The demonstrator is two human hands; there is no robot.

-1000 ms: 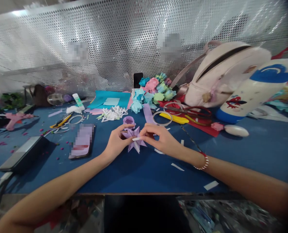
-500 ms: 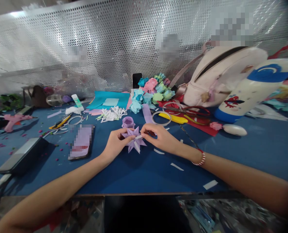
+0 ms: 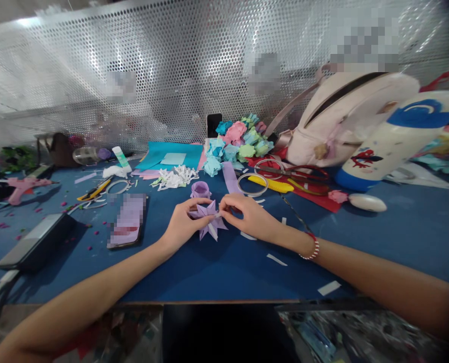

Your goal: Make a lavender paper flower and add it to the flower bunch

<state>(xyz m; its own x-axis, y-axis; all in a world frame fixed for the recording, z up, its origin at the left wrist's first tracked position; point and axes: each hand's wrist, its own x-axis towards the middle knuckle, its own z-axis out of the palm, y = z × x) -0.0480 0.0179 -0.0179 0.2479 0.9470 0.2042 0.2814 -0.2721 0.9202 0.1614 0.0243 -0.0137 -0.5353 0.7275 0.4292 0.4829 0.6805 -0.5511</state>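
Observation:
My left hand is closed on a folded purple paper star, fingers behind it and thumb across its front. Pale strips lie on some of the star's points. At its right side my right hand pinches the end of a small white strip, which looks like tape; the left thumb tip presses by its other end. Just behind the star stands a purple paper ring. A roll of tape lies beyond the right hand.
A phone and a power bank lie to the left, near a pink glue gun. Crumpled paper flowers are piled at the back. A bag and a white-and-blue bottle stand at the right.
My left thumb has slid right, up to the white strip's end by the right fingertips. The star has tilted slightly; both hands stay in nearly the same place.

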